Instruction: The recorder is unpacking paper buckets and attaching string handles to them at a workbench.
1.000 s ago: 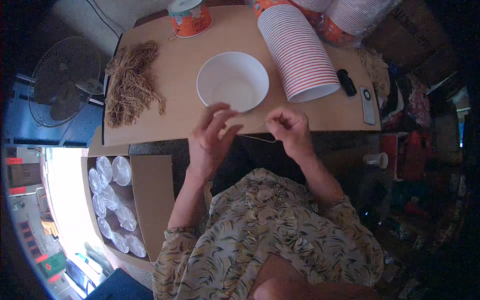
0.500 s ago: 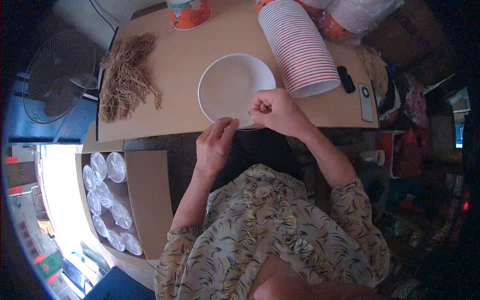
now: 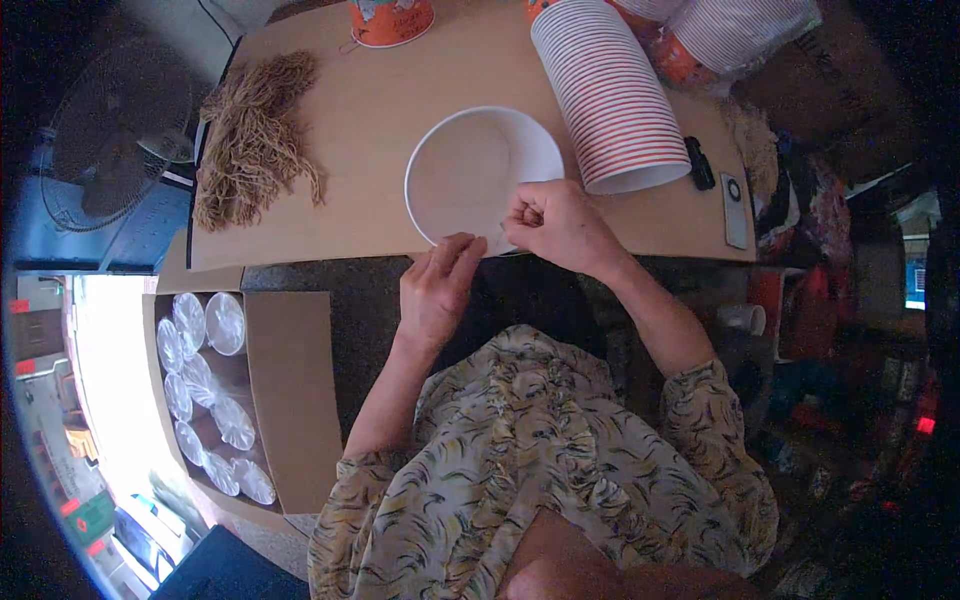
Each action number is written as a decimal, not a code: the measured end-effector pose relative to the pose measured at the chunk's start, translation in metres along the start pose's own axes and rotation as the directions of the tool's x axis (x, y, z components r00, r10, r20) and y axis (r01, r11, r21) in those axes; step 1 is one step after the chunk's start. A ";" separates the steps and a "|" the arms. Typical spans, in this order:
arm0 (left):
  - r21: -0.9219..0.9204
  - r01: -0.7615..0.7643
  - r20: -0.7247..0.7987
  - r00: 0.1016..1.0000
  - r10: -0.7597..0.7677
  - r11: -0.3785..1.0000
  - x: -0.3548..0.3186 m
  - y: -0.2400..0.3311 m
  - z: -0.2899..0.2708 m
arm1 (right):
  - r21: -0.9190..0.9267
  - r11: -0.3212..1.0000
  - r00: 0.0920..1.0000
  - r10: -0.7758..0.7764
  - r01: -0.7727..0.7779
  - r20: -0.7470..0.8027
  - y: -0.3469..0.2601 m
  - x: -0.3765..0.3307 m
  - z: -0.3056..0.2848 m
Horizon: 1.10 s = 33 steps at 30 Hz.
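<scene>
A round white paper bucket (image 3: 455,150) stands near the table's front edge, its open mouth toward me. At its near rim my left hand (image 3: 437,290) is closed, fingertips pinched on the edge. My right hand (image 3: 565,225) is curled in a pinch over the rim's right side, a short gap from the left fingertips. Whatever it pinches is too small or hidden to name. Behind the right hand lies a long nested stack of paper buckets (image 3: 615,95) with red-edged rims. A bundle of brown twine (image 3: 260,140) rests on the table's left side.
An orange printed bucket (image 3: 392,22) stands at the far edge. Plastic-wrapped buckets (image 3: 735,35) lie far right, near a black object (image 3: 699,163) and a pale flat device (image 3: 735,210). A carton (image 3: 290,400) of wrapped cups sits lower left, below a fan (image 3: 115,140).
The view has shifted slightly, so the bucket, stack and carton sit a little differently in the picture. Both hands keep nearly the same pose at the bucket's rim.
</scene>
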<state>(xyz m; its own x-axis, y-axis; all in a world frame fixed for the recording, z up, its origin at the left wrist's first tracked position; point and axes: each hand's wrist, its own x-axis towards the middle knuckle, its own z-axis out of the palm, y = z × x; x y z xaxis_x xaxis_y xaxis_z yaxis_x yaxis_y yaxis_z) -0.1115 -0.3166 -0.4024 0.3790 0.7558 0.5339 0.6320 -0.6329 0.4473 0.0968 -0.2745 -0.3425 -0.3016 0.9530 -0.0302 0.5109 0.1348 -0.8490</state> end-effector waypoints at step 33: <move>-0.228 0.268 0.094 0.963 -0.253 0.936 0.042 0.006 -0.018 | 0.169 0.985 0.988 0.000 0.026 -0.152 0.020 -0.029 0.005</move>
<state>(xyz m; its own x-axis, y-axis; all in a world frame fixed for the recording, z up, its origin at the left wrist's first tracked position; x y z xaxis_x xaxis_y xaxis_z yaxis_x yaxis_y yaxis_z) -0.1035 -0.2918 -0.3640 0.2686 0.9036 0.3336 0.5388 -0.4280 0.7256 0.1119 -0.3005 -0.3609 -0.1754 0.9832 0.0503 0.3596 0.1116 -0.9264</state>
